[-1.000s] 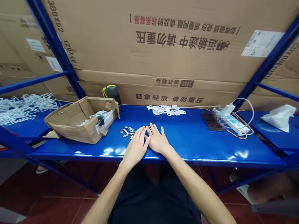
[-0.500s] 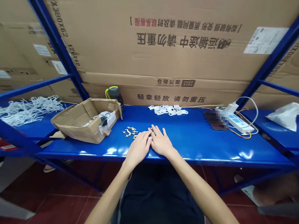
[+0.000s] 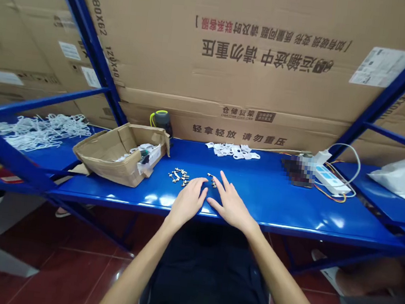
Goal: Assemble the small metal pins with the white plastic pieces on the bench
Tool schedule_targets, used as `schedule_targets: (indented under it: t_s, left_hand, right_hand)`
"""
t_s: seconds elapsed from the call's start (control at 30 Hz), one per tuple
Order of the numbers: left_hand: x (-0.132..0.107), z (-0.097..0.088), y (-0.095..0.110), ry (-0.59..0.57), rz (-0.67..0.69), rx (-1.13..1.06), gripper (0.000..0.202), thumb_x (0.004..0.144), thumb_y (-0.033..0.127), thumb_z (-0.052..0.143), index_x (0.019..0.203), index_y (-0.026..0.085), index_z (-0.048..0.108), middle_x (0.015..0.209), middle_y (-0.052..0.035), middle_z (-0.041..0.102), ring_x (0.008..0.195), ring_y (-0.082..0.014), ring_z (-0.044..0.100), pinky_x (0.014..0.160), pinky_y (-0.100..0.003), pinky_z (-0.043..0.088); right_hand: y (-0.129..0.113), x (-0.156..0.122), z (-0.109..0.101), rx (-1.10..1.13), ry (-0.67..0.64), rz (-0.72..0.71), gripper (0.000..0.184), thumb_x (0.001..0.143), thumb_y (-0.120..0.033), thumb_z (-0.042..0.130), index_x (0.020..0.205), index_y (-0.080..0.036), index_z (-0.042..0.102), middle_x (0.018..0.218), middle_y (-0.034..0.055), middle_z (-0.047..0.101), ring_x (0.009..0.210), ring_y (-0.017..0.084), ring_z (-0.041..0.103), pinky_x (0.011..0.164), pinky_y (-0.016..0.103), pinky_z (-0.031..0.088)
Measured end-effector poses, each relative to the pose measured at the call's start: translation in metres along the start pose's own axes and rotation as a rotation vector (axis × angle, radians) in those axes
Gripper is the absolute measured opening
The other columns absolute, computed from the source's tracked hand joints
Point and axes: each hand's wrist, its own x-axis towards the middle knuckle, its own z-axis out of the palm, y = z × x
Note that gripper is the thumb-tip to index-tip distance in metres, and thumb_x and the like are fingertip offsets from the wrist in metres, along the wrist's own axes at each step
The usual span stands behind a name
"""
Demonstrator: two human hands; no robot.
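Note:
My left hand rests low over the blue shelf top, palm down, its fingers slightly bent and the thumb apart. A small scattered group of silvery, screw-like metal pieces lies just beyond it to the left. My right hand is open, fingers spread, to the right of the left one. By its fingertips are a few more small metal pieces, partly covered by the fingers. Neither hand visibly grips anything. Farther back sits a pile of white flat pieces with holes.
On the left stands an open cardboard box with assorted items, a dark bottle behind it. A power strip with cables and a dark, blurred device lie right. White wire-like pieces cover the left shelf.
My hands, touching before, have moved apart, the right one shifting right with its fingers spreading. Metal pieces now show between them. The camera view has turned slightly.

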Motion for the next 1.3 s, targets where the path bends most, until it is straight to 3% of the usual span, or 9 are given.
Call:
schedule_targets:
  t_s: [0.17,0.37,0.5,0.57,0.67,0.77,0.87,1.07,1.3]
  left_hand:
    - [0.001,-0.002,0.001,-0.057,0.108,0.055,0.034,0.111,0.029,0.045,0.138,0.024,0.065,0.136,-0.0077,0.069,0.129,-0.0252,0.062,0.117,-0.044,0.05]
    - [0.0,-0.003,-0.002,-0.072,0.136,0.089,0.035,0.111,0.033,0.048,0.136,0.029,0.072,0.136,-0.0056,0.069,0.128,-0.0251,0.061,0.116,-0.044,0.05]
    - [0.002,-0.003,-0.002,-0.063,0.141,0.06,0.03,0.109,0.041,0.056,0.125,0.031,0.079,0.133,-0.0037,0.072,0.126,-0.0251,0.064,0.114,-0.044,0.05]
    - [0.004,-0.003,-0.001,-0.073,0.141,0.035,0.028,0.108,0.043,0.058,0.116,0.031,0.082,0.13,-0.0023,0.075,0.122,-0.0248,0.066,0.111,-0.043,0.052]
    - [0.007,-0.003,-0.001,-0.093,0.121,-0.009,0.026,0.107,0.043,0.061,0.111,0.031,0.084,0.126,-0.0014,0.077,0.12,-0.0249,0.068,0.109,-0.044,0.052]
    - [0.009,-0.004,-0.003,-0.125,0.123,-0.067,0.024,0.106,0.041,0.064,0.112,0.031,0.084,0.126,-0.0017,0.078,0.122,-0.0257,0.068,0.111,-0.046,0.051]
    - [0.01,-0.004,-0.006,-0.143,0.139,-0.124,0.022,0.105,0.041,0.066,0.111,0.032,0.085,0.127,-0.0012,0.078,0.125,-0.0258,0.067,0.114,-0.046,0.049]
    - [0.008,-0.004,-0.01,-0.14,0.115,-0.156,0.017,0.102,0.038,0.07,0.109,0.034,0.085,0.128,0.0002,0.077,0.126,-0.0258,0.066,0.113,-0.046,0.049]
    - [0.01,-0.006,-0.013,-0.191,0.089,-0.226,0.014,0.1,0.036,0.073,0.098,0.032,0.086,0.129,0.0005,0.078,0.126,-0.0265,0.067,0.116,-0.047,0.046]
  right_hand:
    - [0.006,-0.014,0.002,-0.025,0.069,0.055,0.068,0.111,-0.053,0.037,0.17,-0.018,0.036,0.178,0.0149,0.028,0.165,0.026,0.028,0.134,0.051,0.026]
    - [0.002,-0.012,0.004,-0.063,0.08,0.055,0.059,0.111,-0.049,0.039,0.159,-0.019,0.054,0.172,0.0171,0.039,0.16,0.03,0.037,0.132,0.054,0.029]
    - [0.002,-0.012,0.004,-0.04,0.151,0.035,0.046,0.112,-0.042,0.041,0.142,-0.02,0.068,0.163,0.0156,0.053,0.151,0.03,0.049,0.13,0.052,0.033]
    - [0.003,-0.012,0.003,-0.031,0.185,0.011,0.04,0.113,-0.038,0.041,0.129,-0.023,0.074,0.152,0.0127,0.062,0.141,0.028,0.057,0.125,0.048,0.038]
    - [0.003,-0.012,0.003,-0.047,0.225,-0.005,0.034,0.113,-0.035,0.044,0.115,-0.024,0.076,0.13,0.0105,0.072,0.119,0.025,0.066,0.106,0.041,0.049]
    - [0.004,-0.011,0.004,-0.064,0.241,0.005,0.027,0.112,-0.033,0.05,0.107,-0.023,0.074,0.111,0.0088,0.074,0.105,0.024,0.067,0.091,0.039,0.049]
    - [0.005,-0.01,0.005,-0.014,0.229,0.005,0.021,0.11,-0.032,0.055,0.102,-0.022,0.072,0.102,0.0066,0.072,0.099,0.023,0.068,0.087,0.036,0.047]
    - [0.01,-0.008,0.004,0.132,0.174,-0.022,0.014,0.109,-0.03,0.058,0.112,-0.025,0.071,0.103,0.0042,0.069,0.096,0.021,0.067,0.086,0.034,0.046]
    - [0.017,-0.006,-0.003,0.26,0.112,-0.106,0.011,0.105,-0.026,0.064,0.099,-0.023,0.073,0.099,0.0041,0.071,0.091,0.019,0.067,0.083,0.031,0.048]
